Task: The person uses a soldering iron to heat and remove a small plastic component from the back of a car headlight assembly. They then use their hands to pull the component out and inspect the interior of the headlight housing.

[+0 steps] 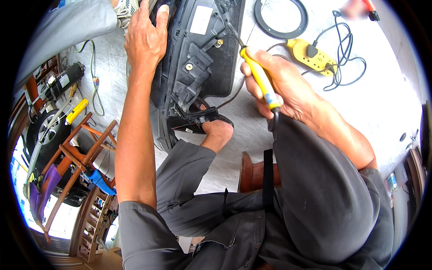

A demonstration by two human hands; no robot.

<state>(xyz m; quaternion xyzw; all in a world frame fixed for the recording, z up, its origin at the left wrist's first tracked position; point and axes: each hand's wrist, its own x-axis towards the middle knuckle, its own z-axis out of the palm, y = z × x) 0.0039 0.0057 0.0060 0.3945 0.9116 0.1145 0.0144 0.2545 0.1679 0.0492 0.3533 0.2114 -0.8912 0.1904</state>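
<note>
A long black plastic housing (186, 81), which looks like the back of a car headlamp, lies in front of me with a white label near its far end. My left hand (146, 38) rests along its left edge, fingers stretched out and thumb apart. In my right hand (281, 83) is a soldering iron (257, 72) with a yellow handle, a black cord end and a thin metal shaft. Its shaft slants up and left to the housing's right side near the far end. Whether the tip touches the plastic cannot be made out.
Right of the housing are a yellow power strip (312, 56) with plugs and tangled black cord, and a black ring (302, 31). At left stand a wooden stool frame (76, 157) and a wheel (47, 130). My bare foot (218, 135) is by the housing's near end. Grey cloth (72, 36) crosses the upper left.
</note>
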